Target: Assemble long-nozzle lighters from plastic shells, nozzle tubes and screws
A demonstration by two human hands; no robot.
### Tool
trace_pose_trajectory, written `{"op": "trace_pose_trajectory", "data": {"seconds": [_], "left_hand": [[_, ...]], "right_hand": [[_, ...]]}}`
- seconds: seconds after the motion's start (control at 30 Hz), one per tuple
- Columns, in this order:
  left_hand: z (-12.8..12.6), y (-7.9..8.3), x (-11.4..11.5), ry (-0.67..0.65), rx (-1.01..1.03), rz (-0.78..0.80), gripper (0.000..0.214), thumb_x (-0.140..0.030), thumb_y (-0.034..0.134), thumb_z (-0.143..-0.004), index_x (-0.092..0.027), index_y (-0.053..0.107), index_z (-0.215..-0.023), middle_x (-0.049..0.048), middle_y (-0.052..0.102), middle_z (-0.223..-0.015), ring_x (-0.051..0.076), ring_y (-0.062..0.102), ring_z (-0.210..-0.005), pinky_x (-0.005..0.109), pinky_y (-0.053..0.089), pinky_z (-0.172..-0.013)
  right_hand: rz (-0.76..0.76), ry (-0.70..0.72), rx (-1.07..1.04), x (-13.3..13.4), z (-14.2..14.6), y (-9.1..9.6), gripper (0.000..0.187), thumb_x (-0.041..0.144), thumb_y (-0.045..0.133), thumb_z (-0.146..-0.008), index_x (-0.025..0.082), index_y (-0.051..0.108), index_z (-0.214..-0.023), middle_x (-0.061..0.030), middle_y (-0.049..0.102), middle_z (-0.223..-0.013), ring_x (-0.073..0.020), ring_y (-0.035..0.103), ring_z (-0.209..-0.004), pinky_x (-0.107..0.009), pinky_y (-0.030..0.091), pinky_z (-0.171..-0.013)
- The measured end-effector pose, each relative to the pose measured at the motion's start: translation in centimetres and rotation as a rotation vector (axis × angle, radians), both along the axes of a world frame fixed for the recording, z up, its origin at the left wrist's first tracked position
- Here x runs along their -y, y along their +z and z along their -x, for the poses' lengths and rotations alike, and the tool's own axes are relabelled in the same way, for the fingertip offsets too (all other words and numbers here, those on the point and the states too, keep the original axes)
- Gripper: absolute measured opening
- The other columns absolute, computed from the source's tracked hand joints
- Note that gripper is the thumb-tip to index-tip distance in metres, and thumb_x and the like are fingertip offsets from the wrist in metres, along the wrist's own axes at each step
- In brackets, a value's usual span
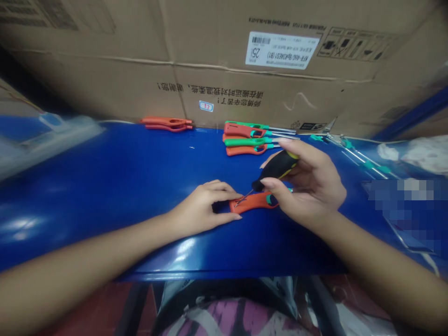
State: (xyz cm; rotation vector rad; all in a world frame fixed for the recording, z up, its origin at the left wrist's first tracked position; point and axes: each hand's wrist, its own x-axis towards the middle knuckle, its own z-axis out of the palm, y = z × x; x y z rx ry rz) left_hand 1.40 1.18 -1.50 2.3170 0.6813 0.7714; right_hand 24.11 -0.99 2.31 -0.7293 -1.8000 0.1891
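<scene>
An orange lighter body (252,201) with a green trigger lies on the blue table (115,182) in front of me. My left hand (205,206) pinches its left end between thumb and fingers. My right hand (308,182) grips a screwdriver (275,170) with a black and yellow handle. The thin metal tip slants down to the left and touches the lighter's orange handle near my left fingertips.
Several orange and green long-nosed lighters (254,137) lie stacked behind my hands. Two orange shells (168,123) lie at the back left. Green-tipped metal tubes (357,156) lie at the right. A large cardboard box (224,60) walls off the table's far side.
</scene>
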Motion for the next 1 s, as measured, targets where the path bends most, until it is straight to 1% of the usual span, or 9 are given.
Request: {"op": "trace_pose_trajectory", "data": {"seconds": [0.1, 0.2, 0.33, 0.5, 0.63, 0.7, 0.83, 1.0], "left_hand": [[0.01, 0.01, 0.01, 0.003, 0.004, 0.002, 0.034, -0.032, 0.079, -0.083, -0.018, 0.073, -0.114, 0.0083, 0.074, -0.108, 0.021, 0.068, -0.101, 0.037, 0.054, -0.093], [-0.02, 0.1, 0.06, 0.004, 0.007, -0.001, 0.034, -0.032, 0.079, -0.083, -0.018, 0.073, -0.114, 0.0082, 0.074, -0.107, 0.021, 0.068, -0.1, 0.037, 0.054, -0.093], [-0.05, 0.21, 0.11, 0.004, -0.001, 0.003, 0.034, -0.03, 0.079, -0.083, -0.019, 0.073, -0.115, 0.0082, 0.074, -0.107, 0.021, 0.068, -0.1, 0.037, 0.054, -0.093], [-0.01, 0.16, 0.09, 0.004, -0.005, 0.008, 0.035, -0.032, 0.078, -0.084, -0.02, 0.073, -0.117, 0.0089, 0.074, -0.108, 0.022, 0.067, -0.101, 0.039, 0.054, -0.094], [0.0, 0.08, 0.06, -0.002, 0.004, 0.01, 0.036, -0.031, 0.078, -0.084, -0.019, 0.073, -0.117, 0.009, 0.074, -0.108, 0.022, 0.067, -0.101, 0.038, 0.054, -0.094], [-0.01, 0.04, 0.05, -0.003, 0.013, 0.009, 0.036, -0.031, 0.079, -0.084, -0.019, 0.073, -0.117, 0.009, 0.074, -0.108, 0.022, 0.068, -0.101, 0.038, 0.054, -0.093], [-0.02, 0.0, 0.03, 0.002, 0.009, 0.0, 0.036, -0.032, 0.078, -0.084, -0.02, 0.073, -0.117, 0.009, 0.074, -0.108, 0.022, 0.068, -0.1, 0.038, 0.055, -0.093], [0.01, 0.03, 0.02, 0.001, 0.007, 0.002, 0.036, -0.032, 0.078, -0.084, -0.02, 0.073, -0.117, 0.0094, 0.074, -0.108, 0.022, 0.068, -0.101, 0.039, 0.054, -0.093]], "right_hand": [[0.016, -0.026, 0.014, 0.01, -0.02, 0.02, 0.06, 0.027, 0.074, -0.086, 0.036, 0.052, -0.141, -0.0055, 0.065, -0.129, -0.0235, 0.072, -0.089, -0.041, 0.068, -0.066], [0.001, -0.005, 0.023, -0.02, -0.02, 0.02, 0.062, 0.027, 0.074, -0.086, 0.037, 0.051, -0.142, -0.0054, 0.064, -0.13, -0.0239, 0.072, -0.09, -0.042, 0.068, -0.066], [-0.028, 0.027, 0.033, -0.09, 0.02, -0.01, 0.064, 0.022, 0.074, -0.086, 0.038, 0.05, -0.143, -0.0053, 0.065, -0.131, -0.0235, 0.072, -0.091, -0.04, 0.068, -0.065], [-0.02, -0.004, 0.065, -0.02, 0.07, -0.03, 0.064, 0.024, 0.075, -0.086, 0.036, 0.049, -0.143, -0.0058, 0.067, -0.128, -0.0224, 0.072, -0.088, -0.038, 0.068, -0.063], [-0.01, 0.024, 0.043, 0.11, 0.15, 0.08, 0.063, 0.023, 0.074, -0.086, 0.037, 0.049, -0.143, -0.0055, 0.066, -0.129, -0.0216, 0.072, -0.088, -0.036, 0.067, -0.062], [-0.033, 0.033, 0.044, 0.12, 0.19, 0.16, 0.063, 0.023, 0.074, -0.086, 0.038, 0.05, -0.143, -0.0053, 0.067, -0.127, -0.0216, 0.072, -0.088, -0.036, 0.067, -0.063], [-0.079, 0.008, 0.082, 0.02, 0.2, 0.24, 0.064, 0.026, 0.076, -0.085, 0.036, 0.05, -0.142, -0.0059, 0.069, -0.124, -0.023, 0.073, -0.088, -0.037, 0.066, -0.063], [-0.06, 0.004, 0.073, 0.0, 0.19, 0.13, 0.064, 0.025, 0.076, -0.085, 0.037, 0.05, -0.142, -0.0053, 0.069, -0.123, -0.022, 0.073, -0.086, -0.036, 0.066, -0.061]]}}
